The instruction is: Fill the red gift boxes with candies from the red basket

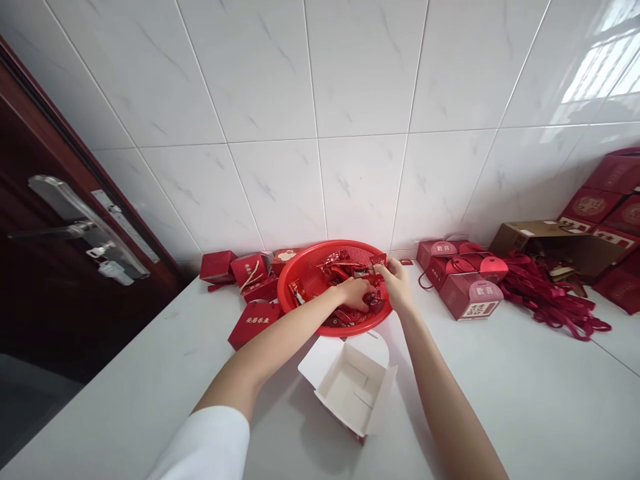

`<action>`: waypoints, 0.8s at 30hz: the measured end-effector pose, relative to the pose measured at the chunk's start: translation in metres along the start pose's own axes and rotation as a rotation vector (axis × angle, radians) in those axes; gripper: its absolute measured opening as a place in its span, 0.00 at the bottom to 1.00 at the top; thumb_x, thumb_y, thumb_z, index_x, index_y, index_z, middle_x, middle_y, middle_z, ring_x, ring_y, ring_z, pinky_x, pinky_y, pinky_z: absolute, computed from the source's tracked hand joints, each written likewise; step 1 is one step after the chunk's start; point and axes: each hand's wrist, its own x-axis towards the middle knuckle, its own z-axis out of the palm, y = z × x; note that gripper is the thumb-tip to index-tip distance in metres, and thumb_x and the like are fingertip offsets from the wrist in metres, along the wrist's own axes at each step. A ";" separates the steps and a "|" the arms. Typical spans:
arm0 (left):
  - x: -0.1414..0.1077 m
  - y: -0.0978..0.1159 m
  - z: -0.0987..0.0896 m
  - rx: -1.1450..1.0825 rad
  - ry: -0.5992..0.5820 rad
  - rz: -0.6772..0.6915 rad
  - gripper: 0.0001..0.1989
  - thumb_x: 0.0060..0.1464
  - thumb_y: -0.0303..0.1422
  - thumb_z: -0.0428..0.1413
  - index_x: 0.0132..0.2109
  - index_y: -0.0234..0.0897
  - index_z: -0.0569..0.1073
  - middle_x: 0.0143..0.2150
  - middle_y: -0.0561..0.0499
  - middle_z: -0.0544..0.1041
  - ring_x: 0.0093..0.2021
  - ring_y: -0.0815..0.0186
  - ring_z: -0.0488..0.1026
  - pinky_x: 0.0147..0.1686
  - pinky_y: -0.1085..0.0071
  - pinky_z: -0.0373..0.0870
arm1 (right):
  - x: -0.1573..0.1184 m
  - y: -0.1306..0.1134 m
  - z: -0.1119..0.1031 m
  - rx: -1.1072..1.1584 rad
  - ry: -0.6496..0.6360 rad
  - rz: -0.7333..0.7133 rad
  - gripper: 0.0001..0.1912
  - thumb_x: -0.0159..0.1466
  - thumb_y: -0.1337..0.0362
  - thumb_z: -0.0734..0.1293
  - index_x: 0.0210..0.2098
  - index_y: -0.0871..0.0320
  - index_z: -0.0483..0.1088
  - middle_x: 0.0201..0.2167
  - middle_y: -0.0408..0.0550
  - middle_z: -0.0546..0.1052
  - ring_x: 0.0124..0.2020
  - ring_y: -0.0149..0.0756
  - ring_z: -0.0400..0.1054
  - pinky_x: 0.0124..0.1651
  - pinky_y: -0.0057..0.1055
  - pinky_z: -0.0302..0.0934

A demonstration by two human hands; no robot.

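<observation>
A red plastic basket (286, 293) with a perforated wall holds a pile of small red wrapped packets (345, 317), which look like sweets. My left hand (356, 293) reaches down into the pile, its fingers curled over dark red packets at the basket's right side. At the right rim, my right hand (396, 277) pinches a small red packet (379, 259) between thumb and fingers. Directly in front of the basket stands a small gift box (353, 393), its flaps spread, its white inside holding nothing visible. Both forearms pass on either side of this box.
Closed red gift boxes (254, 321) crowd the basket's left. More boxes (470, 293) with cord handles stand right, beside a heap of red ribbons (545, 297) and an open carton (545, 240). Stacked boxes (617, 213) fill the far right. A tiled wall (360, 187) rises behind the table.
</observation>
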 end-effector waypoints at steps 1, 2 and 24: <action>0.001 0.001 0.000 0.052 -0.004 -0.037 0.26 0.44 0.32 0.65 0.54 0.43 0.77 0.56 0.44 0.75 0.56 0.46 0.72 0.57 0.57 0.65 | 0.000 0.000 0.000 -0.001 -0.003 0.001 0.08 0.53 0.58 0.67 0.30 0.55 0.70 0.28 0.43 0.77 0.34 0.38 0.71 0.41 0.35 0.65; 0.001 0.002 0.000 0.093 -0.017 -0.072 0.29 0.45 0.34 0.65 0.57 0.44 0.75 0.59 0.43 0.73 0.58 0.45 0.70 0.59 0.54 0.64 | 0.000 0.000 0.000 0.002 -0.005 0.002 0.08 0.53 0.58 0.67 0.30 0.55 0.70 0.28 0.43 0.77 0.34 0.38 0.71 0.41 0.35 0.65; -0.004 0.002 -0.008 0.134 -0.085 -0.291 0.21 0.56 0.42 0.56 0.52 0.38 0.78 0.54 0.38 0.76 0.53 0.45 0.75 0.51 0.56 0.72 | 0.002 0.006 -0.001 0.067 -0.011 0.002 0.09 0.53 0.59 0.69 0.31 0.56 0.71 0.28 0.44 0.78 0.34 0.40 0.72 0.41 0.37 0.66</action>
